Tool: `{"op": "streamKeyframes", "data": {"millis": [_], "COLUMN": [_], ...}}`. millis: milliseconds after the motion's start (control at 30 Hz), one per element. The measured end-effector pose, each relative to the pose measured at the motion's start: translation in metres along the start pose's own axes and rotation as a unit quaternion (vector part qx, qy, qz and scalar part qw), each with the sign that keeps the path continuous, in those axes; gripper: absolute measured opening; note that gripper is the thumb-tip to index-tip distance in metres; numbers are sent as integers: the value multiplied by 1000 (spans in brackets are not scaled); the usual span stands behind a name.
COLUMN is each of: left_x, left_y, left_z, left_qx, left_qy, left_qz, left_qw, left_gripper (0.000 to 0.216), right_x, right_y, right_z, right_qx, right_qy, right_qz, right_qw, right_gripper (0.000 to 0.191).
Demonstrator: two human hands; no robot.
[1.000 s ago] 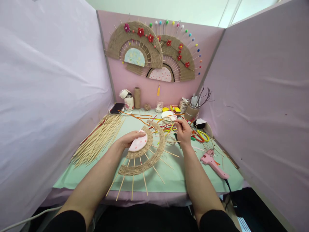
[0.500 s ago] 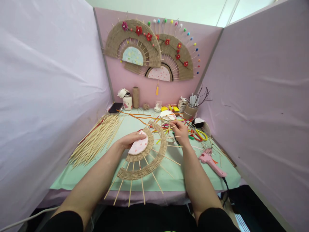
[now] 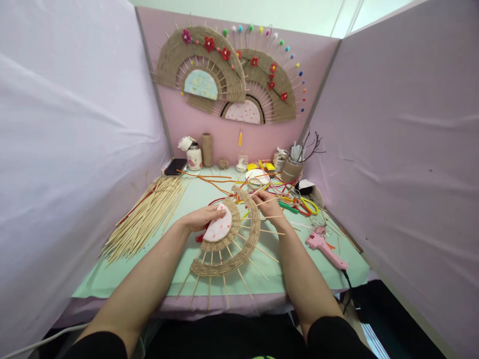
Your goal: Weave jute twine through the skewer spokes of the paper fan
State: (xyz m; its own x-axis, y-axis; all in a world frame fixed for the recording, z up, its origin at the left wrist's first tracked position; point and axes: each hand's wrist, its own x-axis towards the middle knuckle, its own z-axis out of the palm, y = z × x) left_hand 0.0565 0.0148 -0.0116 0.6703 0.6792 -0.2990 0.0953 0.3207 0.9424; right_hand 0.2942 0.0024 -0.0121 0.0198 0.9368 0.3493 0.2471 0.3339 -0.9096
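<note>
A half-round fan [image 3: 251, 244] of jute twine woven over thin sticks hangs tilted above the table, its bare stick ends spreading right and toward me. My left hand [image 3: 204, 218] is closed on its pink dotted centre [image 3: 219, 227], thumb on top and fingers hidden behind. Near the upper end of the outer woven band, my right hand [image 3: 270, 205] pinches at the band's edge among the sticks, apparently on the jute twine; the strand is mostly hidden by the fingers. Something red [image 3: 199, 239] shows below my left hand, behind the fan.
Loose sticks [image 3: 145, 217] are heaped at left, beside a phone [image 3: 175, 166]. A pink glue gun [image 3: 327, 250] with a cord lies at right. Coloured pipe cleaners [image 3: 309, 205], a white plate [image 3: 257, 175], jar [image 3: 194, 157] and twine spool [image 3: 207, 149] lie behind. Decorated fans [image 3: 202, 45] hang on the back wall.
My right hand has moved left and in to the outer band's edge, from among the stick tips. The fan has turned slightly and shifted a little right with my left hand still on it.
</note>
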Motion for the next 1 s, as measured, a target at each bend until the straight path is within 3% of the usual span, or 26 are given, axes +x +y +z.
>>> {"op": "streamKeyframes", "data": {"millis": [133, 400, 700, 1000], "left_x": [-1, 3, 3, 1], "left_y": [2, -6, -11, -12], "left_z": [2, 8, 15, 18], "left_qx": [7, 44, 69, 107], "left_qy": [-1, -35, -71, -94], "left_qz": [33, 38, -2, -23], "left_qw": [999, 998, 995, 990], "left_gripper": [44, 43, 42, 42], "right_x": [-1, 0, 0, -1], "right_y": [-4, -1, -7, -8], "right_z": [-2, -17, -45, -53], "right_qx": [37, 173, 365, 415], "right_qy": [-4, 2, -33, -1], "right_qz": [18, 63, 149, 134], "right_qw": [999, 983, 918, 900], "right_gripper": [25, 23, 30, 19]}}
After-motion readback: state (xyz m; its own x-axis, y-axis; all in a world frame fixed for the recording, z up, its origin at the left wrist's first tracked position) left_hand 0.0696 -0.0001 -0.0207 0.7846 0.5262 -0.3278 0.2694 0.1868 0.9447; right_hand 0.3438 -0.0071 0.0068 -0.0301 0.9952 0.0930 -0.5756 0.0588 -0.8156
